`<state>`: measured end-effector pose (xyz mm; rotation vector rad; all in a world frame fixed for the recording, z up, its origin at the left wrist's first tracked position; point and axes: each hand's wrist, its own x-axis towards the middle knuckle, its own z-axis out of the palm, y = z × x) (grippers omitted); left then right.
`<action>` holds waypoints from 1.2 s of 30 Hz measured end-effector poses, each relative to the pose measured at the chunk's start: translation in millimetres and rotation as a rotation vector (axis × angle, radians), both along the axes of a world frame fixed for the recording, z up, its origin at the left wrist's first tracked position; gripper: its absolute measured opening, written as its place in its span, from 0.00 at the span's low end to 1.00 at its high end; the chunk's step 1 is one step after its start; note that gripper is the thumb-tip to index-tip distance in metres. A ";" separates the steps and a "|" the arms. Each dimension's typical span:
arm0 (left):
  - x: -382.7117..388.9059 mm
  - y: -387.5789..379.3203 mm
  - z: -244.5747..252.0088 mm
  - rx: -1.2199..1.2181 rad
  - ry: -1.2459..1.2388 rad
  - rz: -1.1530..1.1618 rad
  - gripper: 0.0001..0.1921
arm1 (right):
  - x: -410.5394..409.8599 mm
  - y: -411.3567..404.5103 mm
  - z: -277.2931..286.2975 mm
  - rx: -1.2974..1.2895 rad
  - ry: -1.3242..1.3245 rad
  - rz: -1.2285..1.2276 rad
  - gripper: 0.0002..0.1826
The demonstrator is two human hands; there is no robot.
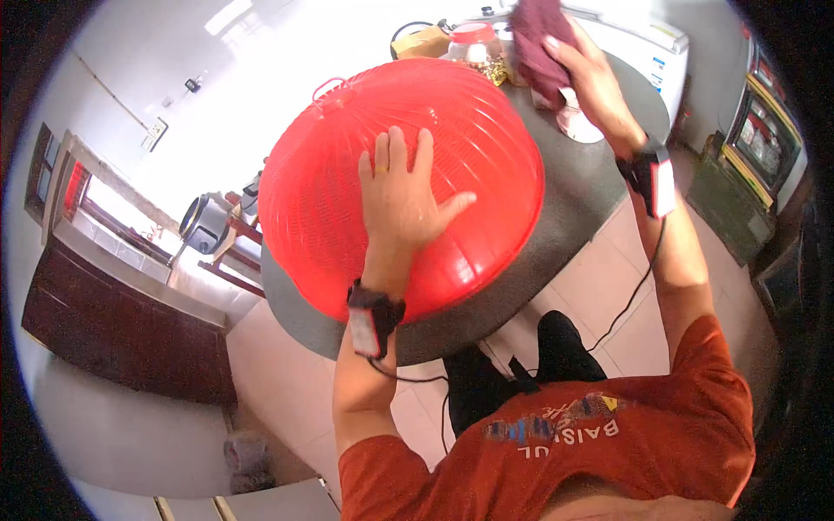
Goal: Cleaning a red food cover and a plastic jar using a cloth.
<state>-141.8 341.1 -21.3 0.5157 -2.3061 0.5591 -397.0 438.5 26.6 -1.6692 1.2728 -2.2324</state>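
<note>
A large red plastic mesh food cover [482, 156] with a loop handle on top sits on a dark grey round-edged table [573, 189]. My left hand [401, 195] lies on or just over its near side, palm down with the fingers apart, gripping nothing. My right hand [589, 78], raised at the table's far right, holds a folded maroon cloth [541, 49]. Just below the cloth stands a pale container [578, 124], partly hidden by the cloth and hand. What lies under the cover cannot be made out.
Behind the cover stand a clear jar with a red lid [472, 42] and a tan packet [420, 42]. A white appliance [658, 58] adjoins the table's far side. Dark cabinets [130, 319] line the left. Cables [629, 306] hang from both wrist bands.
</note>
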 end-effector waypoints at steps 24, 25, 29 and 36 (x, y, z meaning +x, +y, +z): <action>40.9 -17.8 -10.4 0.106 0.315 0.179 0.35 | 62.1 -95.7 -31.4 0.156 0.981 -0.451 0.16; 42.6 -19.9 -10.2 0.106 0.290 0.237 0.35 | 60.9 -80.6 -42.2 0.064 0.936 -0.485 0.14; 44.1 -30.4 -8.3 0.041 0.122 0.356 0.37 | 62.2 -8.6 -108.9 0.042 0.769 -0.442 0.19; 50.1 -46.0 -1.9 0.057 0.133 0.305 0.37 | 63.2 44.2 -175.4 0.588 0.859 -0.336 0.23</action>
